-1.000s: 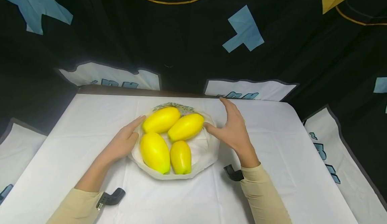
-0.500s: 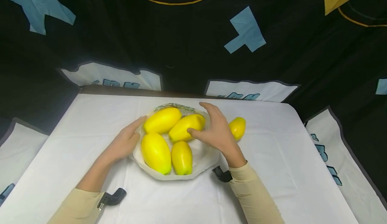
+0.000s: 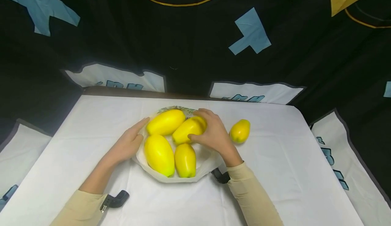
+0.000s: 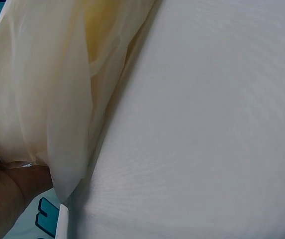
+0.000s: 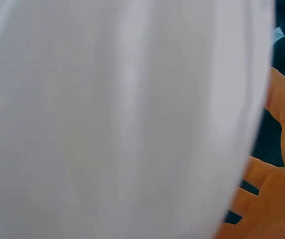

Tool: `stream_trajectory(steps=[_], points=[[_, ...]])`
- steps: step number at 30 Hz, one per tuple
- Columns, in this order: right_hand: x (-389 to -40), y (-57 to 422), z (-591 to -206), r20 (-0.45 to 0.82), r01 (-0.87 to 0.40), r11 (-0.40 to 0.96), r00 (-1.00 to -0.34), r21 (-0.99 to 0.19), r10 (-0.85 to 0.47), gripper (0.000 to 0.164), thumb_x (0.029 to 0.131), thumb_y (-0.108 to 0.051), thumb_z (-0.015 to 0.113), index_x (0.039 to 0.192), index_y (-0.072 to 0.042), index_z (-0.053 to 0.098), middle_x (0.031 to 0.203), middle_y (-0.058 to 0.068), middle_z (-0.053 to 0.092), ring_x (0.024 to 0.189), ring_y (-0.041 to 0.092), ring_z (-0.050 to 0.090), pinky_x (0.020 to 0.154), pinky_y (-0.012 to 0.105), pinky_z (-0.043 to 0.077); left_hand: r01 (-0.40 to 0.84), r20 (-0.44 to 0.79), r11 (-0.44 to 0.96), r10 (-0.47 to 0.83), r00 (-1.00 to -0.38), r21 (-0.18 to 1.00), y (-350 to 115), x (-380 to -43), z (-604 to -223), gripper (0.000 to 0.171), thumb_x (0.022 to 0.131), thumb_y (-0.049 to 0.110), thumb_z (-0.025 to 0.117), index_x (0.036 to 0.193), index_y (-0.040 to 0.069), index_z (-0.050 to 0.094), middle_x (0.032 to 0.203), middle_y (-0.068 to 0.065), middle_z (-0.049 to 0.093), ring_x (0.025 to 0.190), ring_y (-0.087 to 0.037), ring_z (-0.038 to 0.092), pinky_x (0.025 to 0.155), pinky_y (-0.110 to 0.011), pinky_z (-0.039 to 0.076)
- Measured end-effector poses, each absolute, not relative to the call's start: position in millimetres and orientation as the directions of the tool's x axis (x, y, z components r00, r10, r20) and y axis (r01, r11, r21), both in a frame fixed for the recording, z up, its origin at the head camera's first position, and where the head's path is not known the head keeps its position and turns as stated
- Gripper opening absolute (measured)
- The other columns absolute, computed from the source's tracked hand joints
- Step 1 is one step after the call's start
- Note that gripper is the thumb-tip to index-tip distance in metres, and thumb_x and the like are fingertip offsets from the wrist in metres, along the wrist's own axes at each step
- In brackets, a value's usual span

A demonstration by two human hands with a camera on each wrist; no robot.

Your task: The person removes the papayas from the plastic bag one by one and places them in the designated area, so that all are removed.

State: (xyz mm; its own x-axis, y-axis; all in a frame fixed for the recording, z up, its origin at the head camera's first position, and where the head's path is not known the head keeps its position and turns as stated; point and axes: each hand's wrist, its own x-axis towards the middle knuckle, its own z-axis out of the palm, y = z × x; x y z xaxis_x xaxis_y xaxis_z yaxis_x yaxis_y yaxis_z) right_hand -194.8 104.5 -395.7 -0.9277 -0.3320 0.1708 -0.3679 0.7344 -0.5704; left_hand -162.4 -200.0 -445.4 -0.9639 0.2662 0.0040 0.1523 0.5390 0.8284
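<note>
A soft white bag with a leafy green print at its back stands mouth up on the table. Several yellow mangoes fill it: a large one at front left, a small one beside it, and a long one at the back. My left hand holds the bag's left side; the left wrist view shows its thumb against the pale material. My right hand reaches over the right rim, its thumb and fingers around the back-right mango. Bag material hides most of the right wrist view.
Another yellow mango lies on the white tablecloth, right of the bag and close to my right forearm. A dark curtain with blue patches hangs behind the table's far edge.
My right hand has moved left from beside the bag onto the back-right mango, and its fingers have closed around it. The loose mango on the right has come into sight. The left hand stays put.
</note>
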Motion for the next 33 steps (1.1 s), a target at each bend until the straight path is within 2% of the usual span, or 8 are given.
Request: stream_trajectory(steps=[5,14,20,33], points=[[-200,104,-404,0.132,-0.357,0.739,-0.929,-0.571,-0.347,0.074,0.065,-0.038,0.084,0.132,-0.018,0.060,0.143,0.000,0.048,0.130,0.025,0.043,0.108,0.046,0.038,0.150,0.000,0.549,0.264,-0.964,0.822,-200,-162,-445,0.059,0.098,0.001,0.034,0.155,0.007,0.023,0.159,-0.014,0.023,0.146,-0.035,0.017,0.116,-0.056,0.018],[-205,103,-414,0.080,-0.341,0.745,-0.928,-0.573,-0.363,0.079,0.061,-0.033,0.086,0.135,-0.021,0.060,0.147,0.005,0.043,0.132,0.031,0.038,0.105,0.052,0.039,0.142,-0.010,0.559,0.260,-0.966,0.817,-198,-161,-443,0.059,0.098,0.002,0.035,0.156,0.010,0.023,0.160,-0.012,0.022,0.146,-0.033,0.017,0.116,-0.056,0.018],[-206,102,-416,0.039,-0.334,0.770,-0.926,-0.544,-0.375,0.085,0.063,-0.031,0.088,0.140,-0.025,0.054,0.151,0.007,0.038,0.135,0.033,0.036,0.103,0.055,0.041,0.149,-0.002,0.552,0.263,-0.965,0.820,-199,-162,-445,0.059,0.099,0.002,0.035,0.156,0.011,0.023,0.160,-0.011,0.021,0.146,-0.033,0.016,0.117,-0.056,0.017],[-204,100,-419,0.063,-0.345,0.773,-0.927,-0.532,-0.370,0.082,0.062,-0.029,0.091,0.137,-0.026,0.056,0.147,0.004,0.042,0.132,0.029,0.038,0.105,0.050,0.040,0.146,-0.004,0.567,0.255,-0.967,0.811,-200,-163,-447,0.059,0.098,0.003,0.034,0.155,0.009,0.023,0.160,-0.011,0.021,0.146,-0.032,0.016,0.117,-0.055,0.017]])
